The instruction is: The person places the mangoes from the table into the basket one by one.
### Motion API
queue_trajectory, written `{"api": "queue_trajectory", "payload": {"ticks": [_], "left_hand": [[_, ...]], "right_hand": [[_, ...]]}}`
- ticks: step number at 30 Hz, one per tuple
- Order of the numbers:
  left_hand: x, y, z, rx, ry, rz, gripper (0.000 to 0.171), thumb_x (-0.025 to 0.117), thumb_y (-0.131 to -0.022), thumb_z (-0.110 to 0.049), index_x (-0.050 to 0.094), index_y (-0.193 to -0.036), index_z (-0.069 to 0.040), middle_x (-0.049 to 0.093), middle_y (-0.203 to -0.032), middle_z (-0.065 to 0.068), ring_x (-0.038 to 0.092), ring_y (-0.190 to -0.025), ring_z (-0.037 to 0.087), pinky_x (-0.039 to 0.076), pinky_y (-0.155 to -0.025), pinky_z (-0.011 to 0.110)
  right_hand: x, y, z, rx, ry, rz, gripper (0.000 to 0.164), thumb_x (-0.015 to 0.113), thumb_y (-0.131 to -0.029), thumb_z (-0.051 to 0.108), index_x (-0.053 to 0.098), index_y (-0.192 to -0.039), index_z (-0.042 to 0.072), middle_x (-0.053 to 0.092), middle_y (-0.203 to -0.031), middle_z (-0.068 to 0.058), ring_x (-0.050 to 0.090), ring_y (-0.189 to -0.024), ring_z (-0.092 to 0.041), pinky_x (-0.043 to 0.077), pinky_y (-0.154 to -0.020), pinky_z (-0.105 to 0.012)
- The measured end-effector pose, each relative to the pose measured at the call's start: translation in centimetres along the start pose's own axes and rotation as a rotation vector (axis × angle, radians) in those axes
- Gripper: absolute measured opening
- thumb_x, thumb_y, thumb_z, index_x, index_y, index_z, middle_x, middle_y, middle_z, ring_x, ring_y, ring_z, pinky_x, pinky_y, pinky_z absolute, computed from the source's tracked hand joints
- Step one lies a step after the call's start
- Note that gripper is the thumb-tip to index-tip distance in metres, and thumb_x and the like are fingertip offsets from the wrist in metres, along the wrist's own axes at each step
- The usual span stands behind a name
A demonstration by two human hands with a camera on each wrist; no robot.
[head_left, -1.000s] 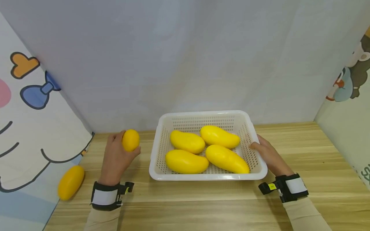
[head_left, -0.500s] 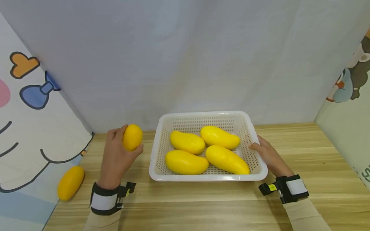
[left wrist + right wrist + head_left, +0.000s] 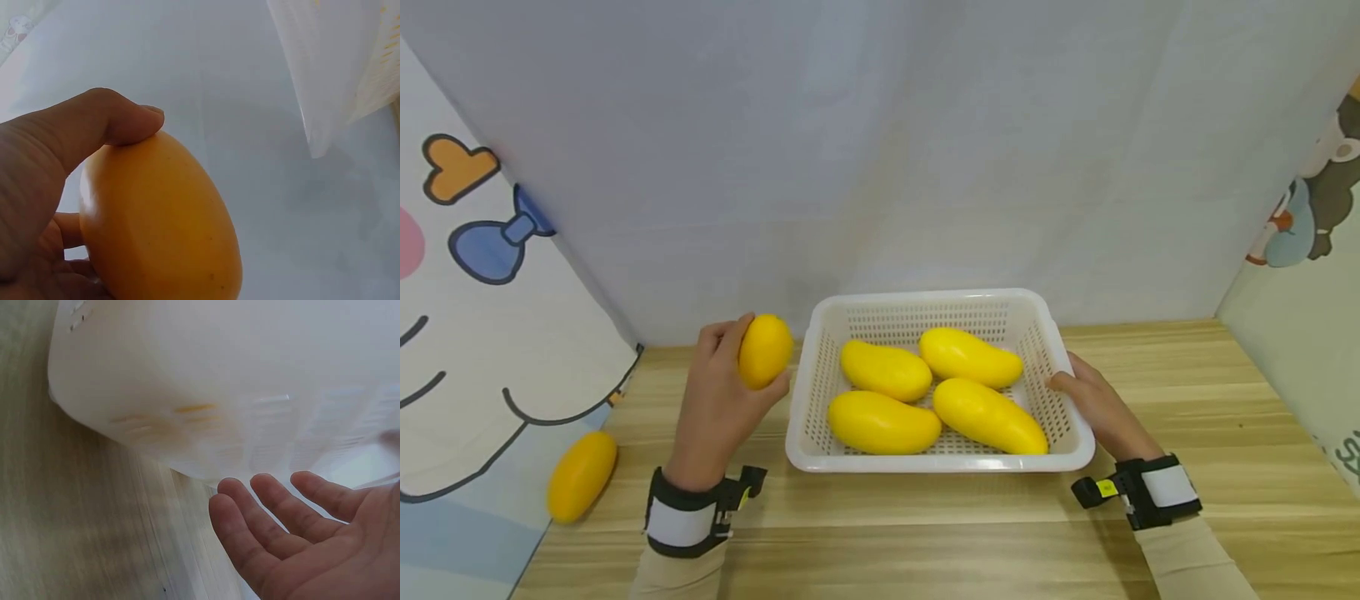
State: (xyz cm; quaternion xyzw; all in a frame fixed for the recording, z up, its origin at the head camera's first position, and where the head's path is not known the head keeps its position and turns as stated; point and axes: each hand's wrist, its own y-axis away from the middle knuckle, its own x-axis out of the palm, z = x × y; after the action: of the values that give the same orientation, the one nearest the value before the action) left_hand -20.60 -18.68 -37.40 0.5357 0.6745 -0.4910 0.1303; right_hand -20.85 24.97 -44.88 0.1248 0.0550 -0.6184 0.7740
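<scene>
My left hand [image 3: 718, 396] holds a yellow mango [image 3: 765, 352] upright, just left of the white basket. In the left wrist view the thumb presses the top of this mango [image 3: 165, 219], with the other fingers partly hidden behind it. On the right, my right hand [image 3: 1093, 398] grips the short side of the white plastic basket [image 3: 940, 462], its thumb over the rim. The right wrist view shows the fingers [image 3: 269, 512] lying along the basket's outer side. Several yellow mangoes [image 3: 883, 422] lie inside the basket.
Another mango [image 3: 582, 477] lies on the wooden table [image 3: 910, 542] at the far left, beside a cartoon-printed panel [image 3: 482, 350]. Behind the basket rises a pale cloth backdrop [image 3: 880, 150]. A second printed panel [image 3: 1307, 333] bounds the right side.
My left hand has lifted the mango a little and moved it right, toward the basket. The right hand and the basket have stayed nearly still.
</scene>
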Motion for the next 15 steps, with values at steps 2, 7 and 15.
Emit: {"api": "queue_trajectory", "payload": {"ticks": [2,7,15], "left_hand": [[0.0,-0.1,-0.2,0.01,-0.01,0.004,0.077,0.078,-0.068,-0.023,0.044,-0.135,-0.007,0.043,-0.119,0.017,0.049,-0.097,0.029,0.046,-0.084,0.048],[-0.2,-0.1,-0.7,0.039,-0.029,0.006,0.077,0.078,-0.069,-0.025,0.043,-0.136,-0.007,0.043,-0.12,0.017,0.049,-0.096,0.028,0.047,-0.083,0.047],[-0.5,-0.4,-1.7,0.104,0.01,-0.012,0.079,0.08,-0.066,-0.025,0.045,-0.135,-0.008,0.044,-0.12,0.015,0.05,-0.097,0.028,0.048,-0.082,0.046]], "right_hand": [[-0.1,0.0,0.0,-0.003,0.0,0.0,0.055,0.035,-0.098,0.019,0.016,-0.149,0.015,0.041,-0.135,-0.026,0.054,-0.105,-0.038,0.05,-0.079,-0.045],[-0.2,-0.1,0.0,-0.012,0.006,0.001,0.054,0.034,-0.098,0.019,0.016,-0.149,0.014,0.041,-0.134,-0.027,0.054,-0.105,-0.038,0.05,-0.079,-0.045],[-0.1,-0.2,-0.3,-0.003,0.002,-0.003,0.055,0.034,-0.097,0.017,0.016,-0.149,0.015,0.041,-0.134,-0.026,0.054,-0.104,-0.038,0.05,-0.078,-0.046]]}}
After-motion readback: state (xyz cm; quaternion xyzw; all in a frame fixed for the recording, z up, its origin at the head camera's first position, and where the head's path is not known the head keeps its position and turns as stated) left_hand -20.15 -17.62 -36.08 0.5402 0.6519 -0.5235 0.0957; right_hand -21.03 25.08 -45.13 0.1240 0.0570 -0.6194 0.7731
